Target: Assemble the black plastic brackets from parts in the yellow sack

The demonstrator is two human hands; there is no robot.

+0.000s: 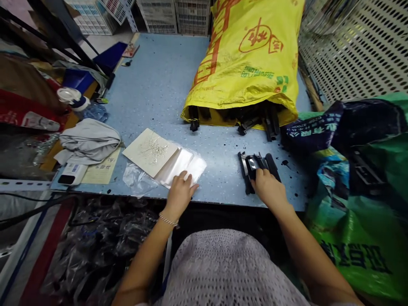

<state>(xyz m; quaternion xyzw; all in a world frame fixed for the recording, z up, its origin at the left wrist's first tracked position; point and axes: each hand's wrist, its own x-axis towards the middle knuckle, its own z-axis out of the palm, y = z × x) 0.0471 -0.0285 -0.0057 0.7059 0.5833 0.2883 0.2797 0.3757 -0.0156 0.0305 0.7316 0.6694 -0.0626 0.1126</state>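
Note:
My left hand [180, 189] rests on the near edge of a stack of clear plastic bags [188, 163], its fingers stretched out and the thumb held apart to the right. On the far left end of that stack lies a cream square card [150, 151] sprinkled with small shiny bits. Farther right, my right hand [267, 187] is closed on a black plastic part [245, 172] lying on the blue tabletop [219, 187]. The fingertips are partly hidden behind the part. Beyond it, a yellow woven sack [244, 72] lies with its mouth toward me, black parts [270, 123] showing inside.
A grey cloth [91, 140], a white device [73, 174] and a water bottle [83, 104] stand at the left. Green bags [357, 225] crowd the right edge beneath a perforated panel [360, 46]. Plastic-wrapped black items [105, 242] lie below the table's front edge.

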